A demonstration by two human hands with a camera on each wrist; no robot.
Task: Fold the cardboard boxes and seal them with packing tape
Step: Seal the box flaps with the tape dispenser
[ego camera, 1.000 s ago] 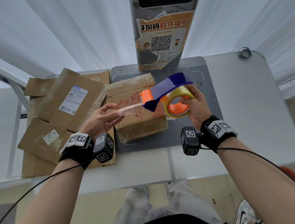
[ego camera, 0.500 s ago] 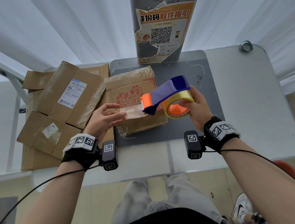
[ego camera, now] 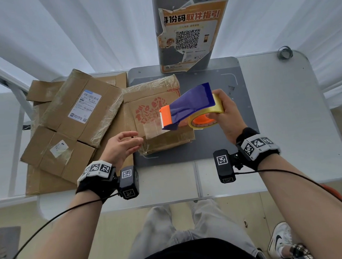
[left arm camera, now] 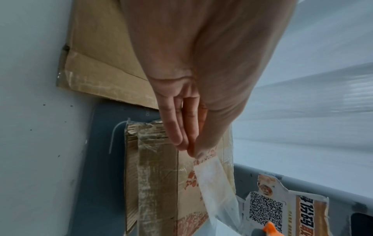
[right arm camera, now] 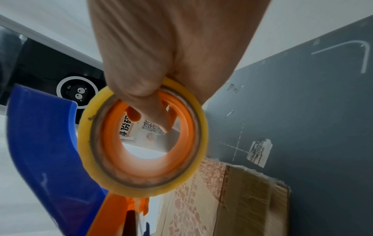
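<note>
1. R hand point(ego camera: 227, 115) gripped the tape dispenser point(ego camera: 190, 105) above the flattened box w/ red print point(ego camera: 158, 118); thumb hooked through the orange core point(right arm camera: 149, 143), other fingers wrapped over the yellow tape roll point(right arm camera: 193, 121). Blue guard and orange serrated blade end pointed toward the L hand.
2. L hand point(ego camera: 123, 148) pinched the free end of the clear tape strip point(ego camera: 153, 129) betw thumb and fingertips point(left arm camera: 181, 135); fingers lay straight and pressed together, thumb closing onto them at the strip's end.
3. Strip ran from the pinch to the dispenser's blade, spanning the gap betw the 2 hands, hanging over the printed box's near part. Head view could not show whether the strip touched the cardboard.
4. Printed box lay flat on the dark grey mat point(ego camera: 221, 142), old tape along its edges, near corner frayed in L wrist view.
5. Stack of flattened cardboard boxes point(ego camera: 75, 128) sat left of the printed box, top 1 bearing a white shipping label, its edge overlapping the printed box's left side.
6. Grey kiosk w/ QR poster point(ego camera: 189, 39) stood at the far edge of the table point(ego camera: 293, 114). Small tape ring point(ego camera: 284, 52) at far R corner.
</note>
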